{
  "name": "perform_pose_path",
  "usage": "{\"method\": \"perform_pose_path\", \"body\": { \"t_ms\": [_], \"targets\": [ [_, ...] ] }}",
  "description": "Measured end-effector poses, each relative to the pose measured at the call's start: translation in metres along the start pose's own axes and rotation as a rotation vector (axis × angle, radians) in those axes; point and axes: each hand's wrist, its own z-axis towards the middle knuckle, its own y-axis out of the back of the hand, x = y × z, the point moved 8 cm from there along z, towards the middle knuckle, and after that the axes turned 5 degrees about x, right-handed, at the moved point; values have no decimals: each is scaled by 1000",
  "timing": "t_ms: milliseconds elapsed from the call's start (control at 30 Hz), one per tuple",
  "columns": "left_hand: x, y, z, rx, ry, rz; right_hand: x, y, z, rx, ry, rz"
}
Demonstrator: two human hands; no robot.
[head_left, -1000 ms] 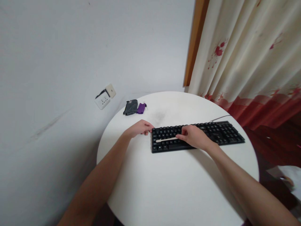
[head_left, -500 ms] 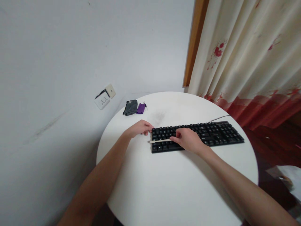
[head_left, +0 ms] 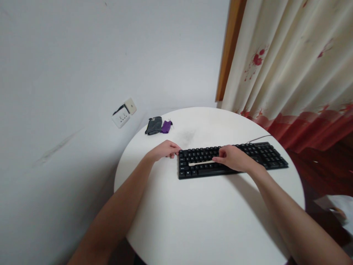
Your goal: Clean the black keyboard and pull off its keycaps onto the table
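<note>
Round white table [head_left: 193, 221], smudged toward far side — black keyboard [head_left: 249, 150] right of centre; folded grey cloth [head_left: 154, 126], purple cloth [head_left: 166, 127] — far left.

Two bare forearms [head_left: 120, 202] (smooth, slender), narrower at the wrists [head_left: 149, 158]

Open room spreads across the white counter [head_left: 187, 228] between the forearms [head_left: 121, 206], up to the black keyboard [head_left: 266, 157]; beyond, a grey pouch [head_left: 154, 126] and purple cloth [head_left: 166, 127] block the far left edge, beside the wall [head_left: 68, 73]
</note>
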Motion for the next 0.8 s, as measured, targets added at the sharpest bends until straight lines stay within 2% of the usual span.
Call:
{"method": "perform_pose_path", "body": {
  "t_ms": [167, 400, 800],
  "targets": [
    [0, 0, -1, 9, -8, -3, -13, 2, 0, 32, -26, 26],
    [4, 1, 2, 8, -9, 4, -8, 2, 0, 9, -12, -6],
    [1, 0, 1, 3, 1, 1, 35, -13, -3, -97, 12, -45]
  ]
}}
